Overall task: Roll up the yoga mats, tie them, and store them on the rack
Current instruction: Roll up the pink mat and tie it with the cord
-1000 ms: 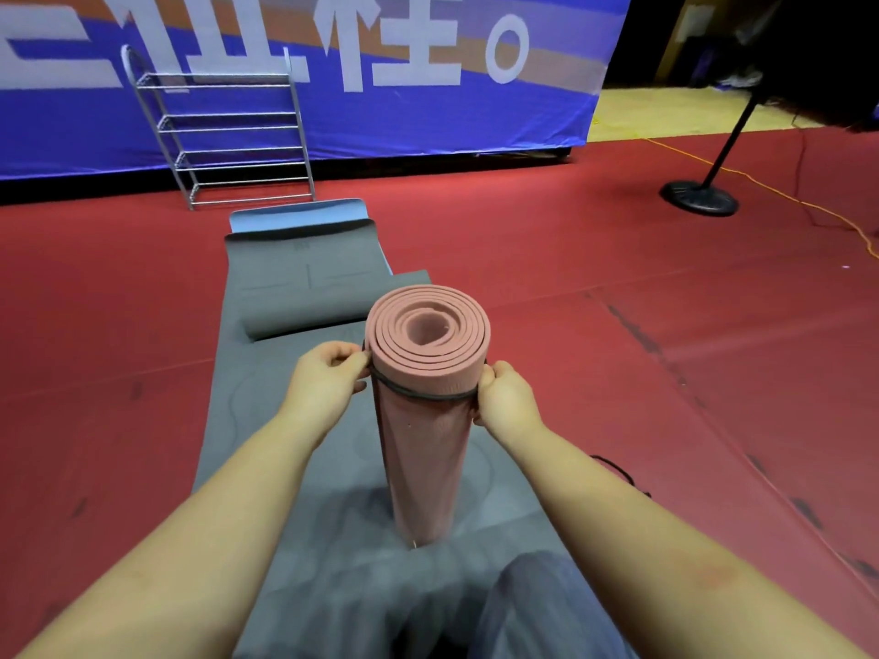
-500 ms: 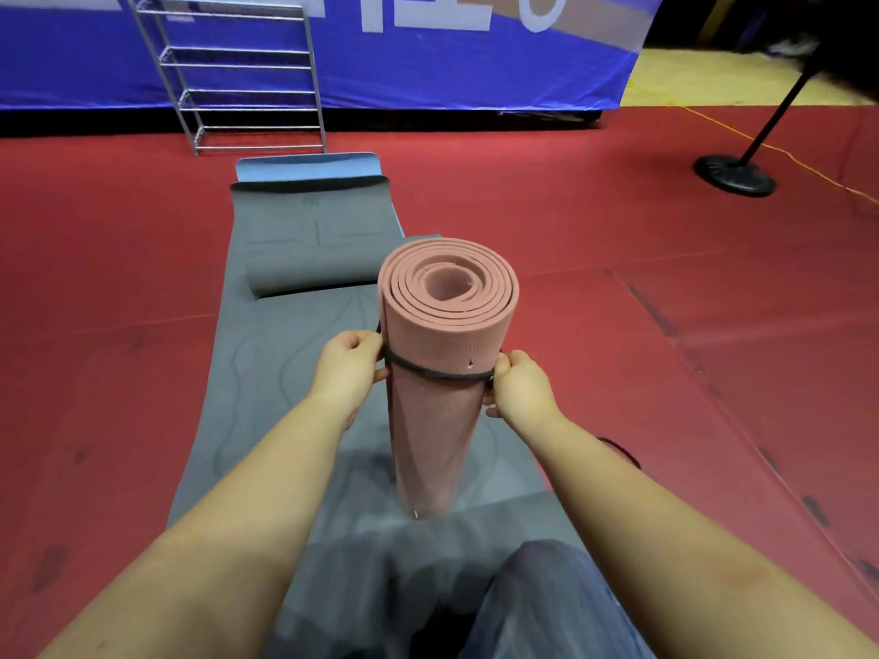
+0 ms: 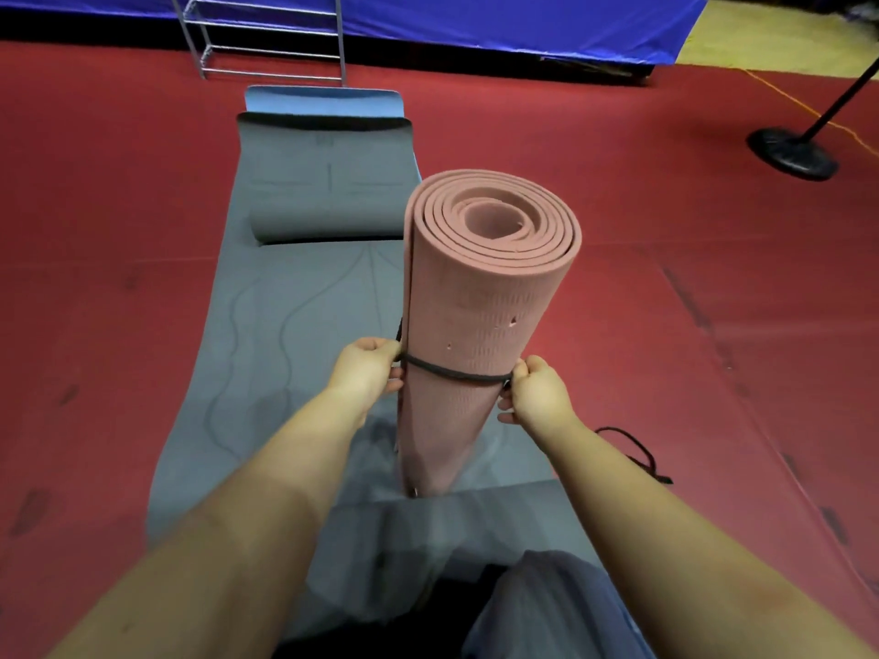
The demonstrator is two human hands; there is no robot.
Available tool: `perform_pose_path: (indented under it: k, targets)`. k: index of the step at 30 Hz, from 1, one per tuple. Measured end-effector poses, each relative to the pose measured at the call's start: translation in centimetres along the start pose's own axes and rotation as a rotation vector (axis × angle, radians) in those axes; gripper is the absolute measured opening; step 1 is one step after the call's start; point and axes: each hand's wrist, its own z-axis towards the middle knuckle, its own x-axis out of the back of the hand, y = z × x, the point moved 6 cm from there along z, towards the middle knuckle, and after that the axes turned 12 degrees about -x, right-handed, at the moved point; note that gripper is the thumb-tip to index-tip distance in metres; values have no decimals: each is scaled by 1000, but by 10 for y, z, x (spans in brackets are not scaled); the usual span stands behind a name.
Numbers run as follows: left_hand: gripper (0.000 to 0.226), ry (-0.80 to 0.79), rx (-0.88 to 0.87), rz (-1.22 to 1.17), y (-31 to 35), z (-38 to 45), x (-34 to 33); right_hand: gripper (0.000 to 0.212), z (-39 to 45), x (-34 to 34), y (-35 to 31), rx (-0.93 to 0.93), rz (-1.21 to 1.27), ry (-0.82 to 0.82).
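The pink roll [image 3: 480, 306], judged light, soft and springy, is stood upright near the grey mat's [image 3: 285, 302] near edge, its band [image 3: 452, 371] pinched by left hand [image 3: 366, 371] and right hand [image 3: 537, 397].

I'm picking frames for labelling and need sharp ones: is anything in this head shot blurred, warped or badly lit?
Head view: the pink rolled mat, the black band and both hands, left and right, are sharp. The grey mat smears near the bottom edge by the knee. Wide-angle warp bends the floor seams and the rack. Lighting is even, with no glare; the far right corner is dark.
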Motion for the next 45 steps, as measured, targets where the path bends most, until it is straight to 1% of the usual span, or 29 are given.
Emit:
perform_pose_path:
  k: [5,8,13,15,17,18,19,20,21,22,24,25,27,28,30,32,34,36,39,42,44,45]
  targets:
    - [14,12,75,-23,-45,14,0,30,20,-19,20,-44,19,-42]
    - [7,11,99,-27,-59,21,-3,29,33,-30,30,-79,17,-64]
    - [10,28,127,-5,-74,26,-4,28,43,-39,42,-112,12,-96]
    - [10,15,131,12,-71,23,-6,23,43,-36,44,-112,35,-107]
    - [15,-7,117,56,-61,21,-5,7,41,-27,42,-117,112,-140]
    - [12,-17,108,81,-55,18,-5,14,40,-24,40,-123,170,-182]
    - [8,-25,102,102,-49,14,-5,34,37,-23,34,-127,223,-245]
    - [6,-31,99,116,-45,10,-4,50,34,-23,29,-118,274,-309]
    - [8,-36,106,112,-41,4,-5,58,25,-25,21,-111,300,-358]
    - [11,-39,112,91,-37,-3,-6,62,17,-25,15,-104,317,-375]
    - [18,-27,86,47,-24,-12,-7,58,-2,-22,7,-92,313,-353]
    - [23,-22,63,35,-16,-14,-7,51,-12,-19,3,-72,309,-351]
    - [32,-5,18,-14,-1,-15,-3,25,-29,-12,-5,-21,292,-338]
    - [34,9,7,-40,4,-15,-1,18,-35,-8,-8,-2,293,-306]
    - [34,17,4,-56,6,-19,2,34,-33,0,-9,71,182,-183]
    - [31,21,13,-84,1,-26,4,46,-34,-2,-3,88,106,-146]
    - [31,22,68,-147,-13,-30,8,43,-35,-9,9,45,156,-186]
    - [31,-1,138,-233,-24,-34,12,32,-32,-7,13,66,187,-146]
    - [26,-49,219,-275,-39,-38,18,26,-21,1,11,126,186,-95]
    - [23,-115,194,-334,-44,-41,10,26,-12,5,8,150,140,-91]
    - [20,-79,157,-341,-45,-38,9,25,-3,3,6,133,122,-105]
    - [21,-52,142,-344,-45,-35,11,23,2,2,5,118,116,-115]
